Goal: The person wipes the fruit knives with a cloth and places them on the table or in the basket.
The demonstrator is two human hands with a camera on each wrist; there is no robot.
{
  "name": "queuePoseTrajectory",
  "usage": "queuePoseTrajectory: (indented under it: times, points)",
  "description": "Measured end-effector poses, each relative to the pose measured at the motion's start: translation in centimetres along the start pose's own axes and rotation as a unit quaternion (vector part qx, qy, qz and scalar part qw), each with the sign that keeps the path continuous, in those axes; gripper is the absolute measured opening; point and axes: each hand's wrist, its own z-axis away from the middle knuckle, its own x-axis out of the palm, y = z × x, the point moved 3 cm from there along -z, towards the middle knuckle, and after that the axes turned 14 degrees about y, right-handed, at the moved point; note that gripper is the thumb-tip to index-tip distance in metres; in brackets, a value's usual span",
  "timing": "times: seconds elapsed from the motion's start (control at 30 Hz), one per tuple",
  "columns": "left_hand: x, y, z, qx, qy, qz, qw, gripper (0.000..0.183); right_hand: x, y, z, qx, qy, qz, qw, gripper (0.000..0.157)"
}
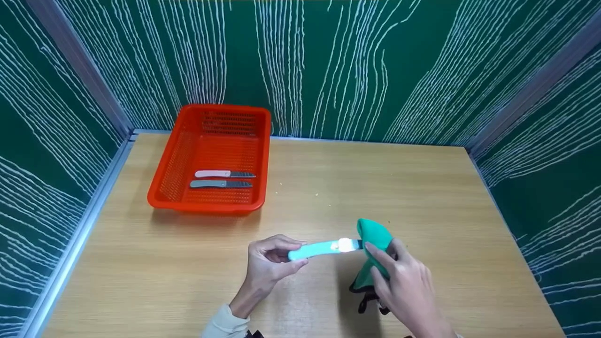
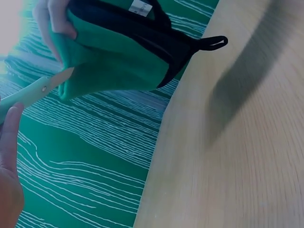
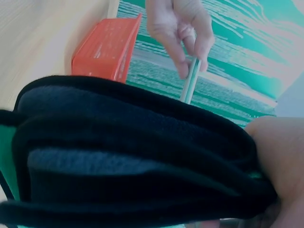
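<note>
My left hand (image 1: 267, 263) pinches the end of a knife's pale teal handle between thumb and fingers. The knife (image 1: 314, 250) lies nearly level, its blade pointing right. My right hand (image 1: 408, 284) grips a green cloth pouch (image 1: 374, 233) with black trim and a small black loop. In the left wrist view, the tip of the knife (image 2: 28, 93) meets the folded edge of the green pouch (image 2: 118, 66); whether it touches or goes behind the cloth is unclear. Dark openings of the pouch (image 3: 109, 128) fill much of the right wrist view, hiding the blade.
A red plastic basket (image 1: 206, 205) stands at the back left of the wooden table (image 1: 357, 178). Inside it lie a pink-handled knife (image 1: 212, 173) and a grey-green-handled knife (image 1: 208, 184). Green walls (image 1: 324, 70) with white wavy lines enclose the table's back and sides.
</note>
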Motion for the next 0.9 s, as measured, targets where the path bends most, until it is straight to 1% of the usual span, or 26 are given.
queuePoseTrajectory:
  times: [0.07,0.33,0.5,0.57,0.73,0.9]
  points:
    - [-0.1,0.0,0.0,-0.003,0.003,0.001,1.0000,0.026,0.0,0.4,0.0,0.013,-0.002,0.001,1.000,0.036]
    - [-0.6,0.2,-0.1,0.002,0.003,-0.001,1.0000,0.027,-0.6,1.9,0.1,0.071,-0.009,0.015,0.997,0.036]
    - [-0.9,0.2,-0.2,0.006,0.008,-0.014,0.9999,0.026,-1.0,2.5,0.0,0.099,-0.014,0.014,0.995,0.034]
    - [-1.0,0.1,-0.2,0.012,0.006,-0.021,0.9997,0.026,-1.2,2.7,0.0,0.104,-0.011,0.012,0.994,0.035]
    - [-1.2,-0.2,-0.1,0.007,0.006,-0.028,0.9996,0.027,-1.7,3.1,-0.3,0.114,0.006,0.014,0.993,0.036]
    - [-1.4,-0.6,-0.1,0.002,0.001,-0.022,0.9998,0.027,-2.1,3.1,-0.6,0.105,0.034,0.000,0.994,0.037]
